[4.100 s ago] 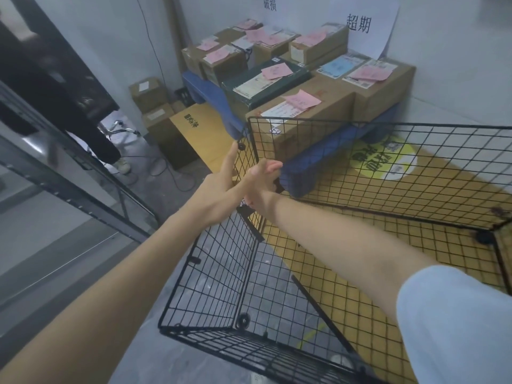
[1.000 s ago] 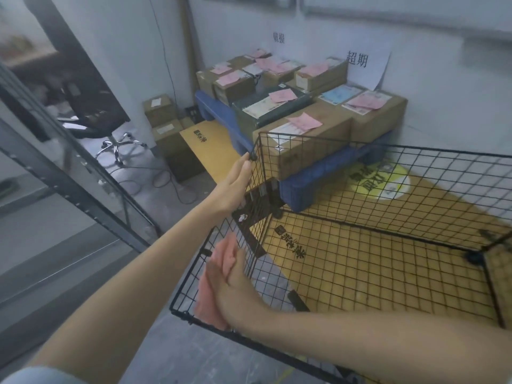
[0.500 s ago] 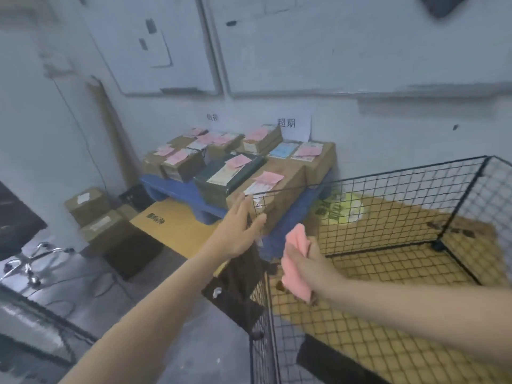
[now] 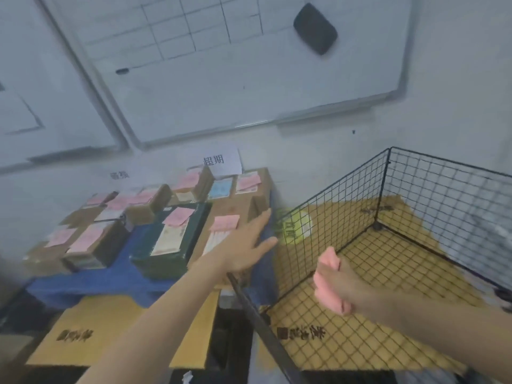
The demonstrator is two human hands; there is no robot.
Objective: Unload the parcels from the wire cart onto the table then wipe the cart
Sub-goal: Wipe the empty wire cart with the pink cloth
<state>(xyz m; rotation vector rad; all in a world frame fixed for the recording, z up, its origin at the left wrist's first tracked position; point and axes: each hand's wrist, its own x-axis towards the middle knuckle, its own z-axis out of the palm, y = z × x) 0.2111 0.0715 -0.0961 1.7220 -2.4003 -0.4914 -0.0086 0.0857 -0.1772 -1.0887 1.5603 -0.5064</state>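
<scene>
The black wire cart (image 4: pixel 388 189) fills the right half of the view, holding no parcels, with yellow cardboard showing through its mesh floor. My right hand (image 4: pixel 340 284) grips a pink cloth (image 4: pixel 328 286) inside the cart, near its left side. My left hand (image 4: pixel 246 248) reaches forward with straight fingers beside the cart's left corner; whether it touches the wire is blurred. Several cardboard parcels (image 4: pixel 238 212) with pink labels sit on a low blue table (image 4: pixel 110 275) to the left of the cart.
A whiteboard (image 4: pixel 235 65) with a black eraser (image 4: pixel 315 27) hangs on the wall behind. Flat yellow cardboard (image 4: pixel 105 331) lies on the floor at the lower left. A paper sign (image 4: pixel 219 160) leans on the wall behind the parcels.
The view has swung up and to the right. My right hand with the pink cloth moved from the cart's near left panel up into the cart. My left hand let go of the corner and now reaches forward.
</scene>
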